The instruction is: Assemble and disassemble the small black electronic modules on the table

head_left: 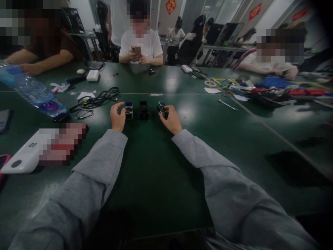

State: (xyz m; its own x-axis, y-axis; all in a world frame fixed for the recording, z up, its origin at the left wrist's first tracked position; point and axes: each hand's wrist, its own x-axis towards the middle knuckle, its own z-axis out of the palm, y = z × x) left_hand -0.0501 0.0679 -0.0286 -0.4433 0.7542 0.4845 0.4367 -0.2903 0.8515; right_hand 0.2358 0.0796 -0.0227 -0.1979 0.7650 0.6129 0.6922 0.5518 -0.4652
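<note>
My left hand [118, 116] rests on the table at the left side of a small dark device [129, 110] with a screen-like top, its thumb and fingers apart and curved beside it. In the middle stands a black block-like device [143, 110], touched by neither hand. At the right, the fingers and thumb of my right hand [170, 118] close on another small device [161, 105], which sits tilted and is partly hidden by the fingers.
Left of my arms are a water bottle [43, 95], coiled black cables [100, 99], a white device [28, 151] and a red packet [65, 144]. A wrench [228, 105] and a heap of cables [260, 88] lie right. People sit across the green table [161, 180].
</note>
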